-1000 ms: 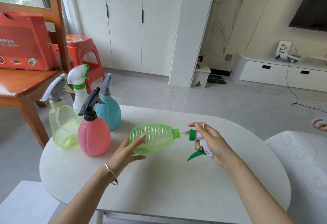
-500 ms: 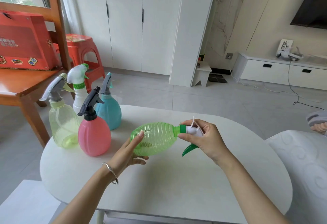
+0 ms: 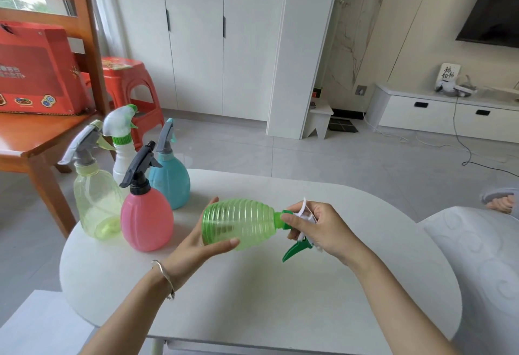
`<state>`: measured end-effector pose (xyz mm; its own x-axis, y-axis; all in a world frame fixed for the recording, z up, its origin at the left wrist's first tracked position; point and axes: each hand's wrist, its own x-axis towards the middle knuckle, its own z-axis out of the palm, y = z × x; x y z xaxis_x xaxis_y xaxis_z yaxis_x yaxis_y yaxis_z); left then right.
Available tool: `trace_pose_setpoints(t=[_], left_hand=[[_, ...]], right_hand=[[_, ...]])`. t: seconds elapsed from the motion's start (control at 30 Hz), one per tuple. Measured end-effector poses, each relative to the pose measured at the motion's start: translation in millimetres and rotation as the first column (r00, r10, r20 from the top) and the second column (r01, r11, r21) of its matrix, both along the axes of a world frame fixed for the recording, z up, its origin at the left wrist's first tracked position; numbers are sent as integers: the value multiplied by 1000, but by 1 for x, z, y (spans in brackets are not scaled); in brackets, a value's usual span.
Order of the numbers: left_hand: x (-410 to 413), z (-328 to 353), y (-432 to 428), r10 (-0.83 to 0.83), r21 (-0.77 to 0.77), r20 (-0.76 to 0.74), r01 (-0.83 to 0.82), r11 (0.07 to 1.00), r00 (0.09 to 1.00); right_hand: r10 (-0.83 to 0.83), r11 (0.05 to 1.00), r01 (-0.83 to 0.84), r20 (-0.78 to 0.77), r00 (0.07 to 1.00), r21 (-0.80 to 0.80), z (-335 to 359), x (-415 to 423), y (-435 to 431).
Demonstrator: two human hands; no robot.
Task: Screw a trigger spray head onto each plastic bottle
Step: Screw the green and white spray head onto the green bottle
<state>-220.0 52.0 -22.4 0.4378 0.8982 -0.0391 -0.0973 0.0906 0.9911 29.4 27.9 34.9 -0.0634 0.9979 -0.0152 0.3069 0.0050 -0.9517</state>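
Green ribbed bottle (image 3: 241,222), translucent, lies on its side over the middle of the white table (image 3: 252,298), neck pointing right; whether its underside touches the tabletop cannot be told. Left hand (image 3: 196,245) grasps the bottle's base end, thumb on the near side, fingers curled round the far side. Right hand (image 3: 317,228) is closed round the spray head (image 3: 297,248) at the bottle's neck: the fingertips pinch the green collar against the neck, the green trigger points down toward the table, and a thin white tube shows above the knuckles. How far the collar is threaded cannot be seen. Far left on the table stand four bottles with heads fitted, upright and close together: pink bottle (image 3: 146,220) nearest, blue bottle (image 3: 168,183) just behind it, pale yellow bottle (image 3: 95,208) to the left, white bottle (image 3: 122,158) farthest back. Beyond the table's left edge: wooden chair (image 3: 33,135) carrying a red box (image 3: 36,74), red stool (image 3: 126,79) behind.
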Motion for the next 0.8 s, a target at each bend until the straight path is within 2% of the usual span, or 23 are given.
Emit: trace_pose_setpoints(t=[0.07,0.2,0.3,0.37,0.43,0.47,0.6,0.7,0.8], left_hand=[[2,4,-1,-11,-75,51,15,997,999],[4,6,3,123,-5,-56,-123,992,991],[6,4,4,168,-94,-85,-176,980,982],[5,4,3,191,-7,-130,-194,981,973],[1,5,2,171,154,-193,-142,978,966],[-2,7,2,161,186,-191,-125,975,968],[-7,11,6,106,35,-28,-105,994,994],[5,14,1,121,-134,-24,-123,983,992],[11,13,-2,226,-22,-52,-227,974,973]], right_hand=[[-10,1000,11,-12,1000,13,-1,0,0],[-29,997,28,15,999,68,-3,2,1],[-18,991,5,99,995,132,-7,-2,0],[-30,992,15,114,993,128,-8,-2,0],[-60,996,56,40,997,75,-8,2,-1],[-78,996,77,8,997,42,-8,4,-1],[-90,996,90,-25,996,3,-12,0,-3],[-86,995,89,-75,993,39,-13,-8,-2],[-108,993,110,-35,993,51,-14,-5,0]])
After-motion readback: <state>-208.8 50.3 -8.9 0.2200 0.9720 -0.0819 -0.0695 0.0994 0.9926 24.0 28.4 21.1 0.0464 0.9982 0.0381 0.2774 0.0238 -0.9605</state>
